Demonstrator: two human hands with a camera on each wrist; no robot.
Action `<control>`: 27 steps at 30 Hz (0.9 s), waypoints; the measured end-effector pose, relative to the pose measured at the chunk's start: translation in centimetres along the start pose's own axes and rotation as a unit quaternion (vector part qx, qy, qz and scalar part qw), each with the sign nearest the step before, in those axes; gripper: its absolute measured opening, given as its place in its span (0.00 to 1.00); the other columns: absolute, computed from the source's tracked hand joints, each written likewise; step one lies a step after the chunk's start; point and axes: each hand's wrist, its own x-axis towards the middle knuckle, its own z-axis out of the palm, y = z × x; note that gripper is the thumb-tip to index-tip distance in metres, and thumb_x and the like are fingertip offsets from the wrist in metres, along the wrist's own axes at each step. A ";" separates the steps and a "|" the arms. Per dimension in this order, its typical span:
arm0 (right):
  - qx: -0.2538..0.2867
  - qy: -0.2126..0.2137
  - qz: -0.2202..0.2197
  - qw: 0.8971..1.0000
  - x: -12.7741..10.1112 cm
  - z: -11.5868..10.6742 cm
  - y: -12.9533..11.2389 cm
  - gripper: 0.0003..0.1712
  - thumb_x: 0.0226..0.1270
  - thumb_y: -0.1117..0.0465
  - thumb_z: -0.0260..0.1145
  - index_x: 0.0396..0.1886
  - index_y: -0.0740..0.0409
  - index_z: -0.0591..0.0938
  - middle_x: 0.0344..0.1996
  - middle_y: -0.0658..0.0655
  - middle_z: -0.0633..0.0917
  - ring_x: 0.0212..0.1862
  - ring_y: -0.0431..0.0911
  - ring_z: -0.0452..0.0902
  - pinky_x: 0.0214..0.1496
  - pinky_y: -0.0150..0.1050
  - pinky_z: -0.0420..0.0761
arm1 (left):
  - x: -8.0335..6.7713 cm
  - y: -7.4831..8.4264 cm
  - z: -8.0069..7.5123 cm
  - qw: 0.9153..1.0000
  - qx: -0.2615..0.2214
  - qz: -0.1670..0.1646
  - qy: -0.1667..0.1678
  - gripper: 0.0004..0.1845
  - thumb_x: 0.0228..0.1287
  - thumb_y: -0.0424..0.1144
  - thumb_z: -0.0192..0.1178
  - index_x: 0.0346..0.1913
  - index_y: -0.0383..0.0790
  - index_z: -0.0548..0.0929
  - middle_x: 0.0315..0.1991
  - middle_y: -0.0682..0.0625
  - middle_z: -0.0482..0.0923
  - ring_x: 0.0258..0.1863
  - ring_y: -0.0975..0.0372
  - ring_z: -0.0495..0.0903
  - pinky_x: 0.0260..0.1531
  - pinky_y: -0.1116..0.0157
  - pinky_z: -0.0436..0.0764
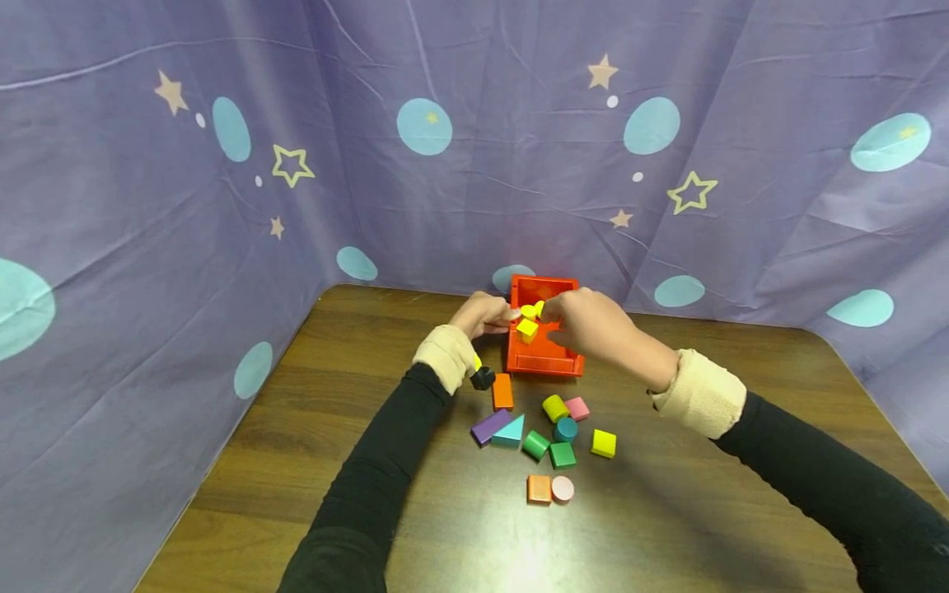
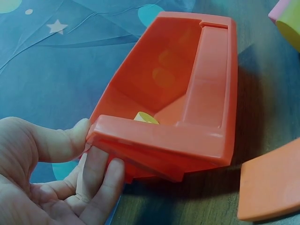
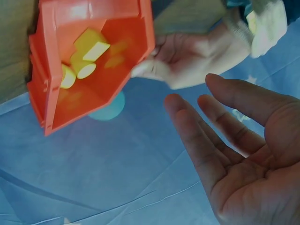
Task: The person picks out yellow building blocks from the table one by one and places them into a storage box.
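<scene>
My left hand (image 1: 483, 315) grips the side rim of a red plastic bin (image 1: 544, 364), thumb on top and fingers curled beneath, as the left wrist view shows. Inside the bin lie three yellow blocks: a cube (image 3: 92, 46), a cylinder (image 3: 84, 69) and a third piece (image 3: 68, 77) by the wall. Over the bin's right side in the head view is my right hand (image 1: 596, 328). In the right wrist view its fingers are spread and loosely bent, with nothing between them.
In front of the bin lie an orange block (image 1: 502, 392), purple block (image 1: 489, 427), blue triangle (image 1: 510, 432), yellow-green cylinder (image 1: 554, 408), pink block (image 1: 577, 408), teal cylinder (image 1: 565, 430), green pieces (image 1: 562, 455) and a yellow block (image 1: 604, 443). A patterned curtain (image 1: 474, 198) hangs behind the wooden table (image 1: 356, 362).
</scene>
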 end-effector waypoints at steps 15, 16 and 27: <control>-0.015 -0.046 -0.043 0.998 -3.2 3.0 -0.6 0.09 0.55 0.68 0.77 0.36 0.58 0.89 0.31 0.52 0.89 0.29 0.44 0.81 0.31 0.38 0.85 | 0.0 -0.2 0.0 1.000 -0.005 0.010 0.002 0.09 0.66 0.30 0.66 0.45 0.28 0.85 0.26 0.52 0.81 0.27 0.64 0.80 0.62 0.57 0.83; -0.012 -0.048 -0.043 0.998 -3.3 3.2 -0.6 0.08 0.55 0.69 0.77 0.35 0.58 0.89 0.30 0.51 0.88 0.28 0.43 0.80 0.30 0.37 0.84 | 0.0 -0.2 0.0 1.000 -0.004 0.011 0.002 0.10 0.66 0.30 0.66 0.46 0.28 0.85 0.26 0.52 0.81 0.27 0.64 0.80 0.62 0.57 0.84; -0.012 -0.091 -0.037 0.995 -4.2 5.6 -0.3 0.12 0.54 0.67 0.80 0.38 0.56 0.89 0.32 0.51 0.89 0.29 0.41 0.81 0.30 0.35 0.85 | 0.0 -0.2 0.0 1.000 -0.005 0.008 0.004 0.13 0.66 0.31 0.65 0.50 0.26 0.84 0.23 0.53 0.81 0.32 0.62 0.81 0.62 0.57 0.83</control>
